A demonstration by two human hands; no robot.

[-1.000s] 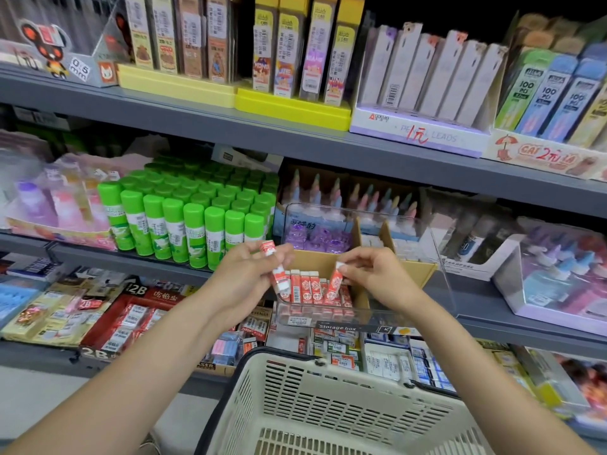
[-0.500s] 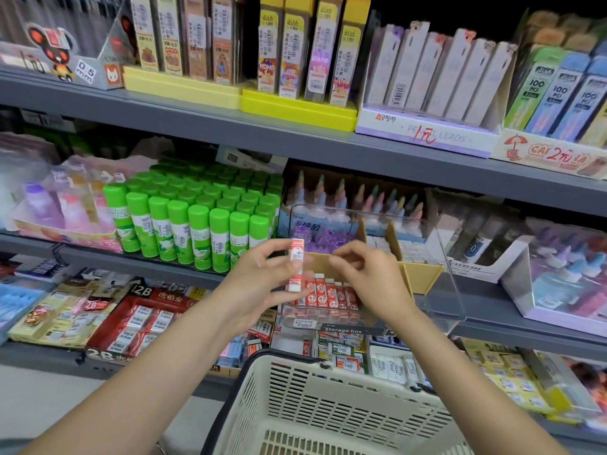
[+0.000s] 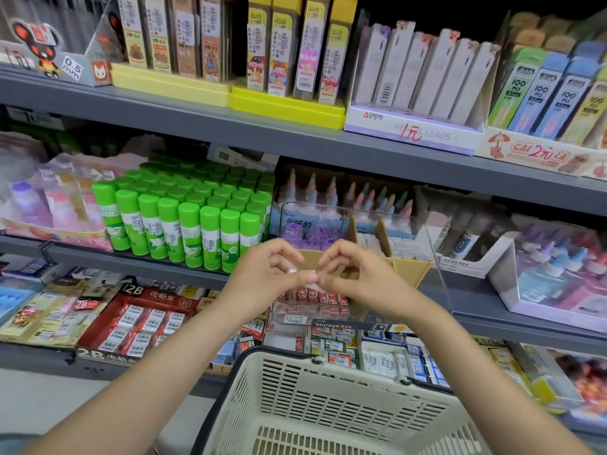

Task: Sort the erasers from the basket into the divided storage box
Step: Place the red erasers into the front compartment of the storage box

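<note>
Left hand (image 3: 272, 274) pinches an eraser (image 3: 303, 276) just above the box (image 3: 427, 251) w/ right hand (image 3: 354, 274) fingers curled at it, contact unclear; placing step, next: slot into front row.

We are in a stationery shop. Grey shelves (image 3: 295, 139) run across our view in tiers, packed with stock in display trays. At twelve o'clock stand carded lead refills in yellow trays (image 3: 285, 105); at two o'clock a box of pencil leads (image 3: 414, 133) bears a handwritten price, and another price label (image 3: 538, 152) sits beside it. At ten o'clock green glue sticks (image 3: 184, 224) stand in rows, each with a barcode sticker. At eight o'clock lie 2B eraser packs (image 3: 138, 323). At six o'clock we see a shopping basket (image 3: 328, 405).
</note>
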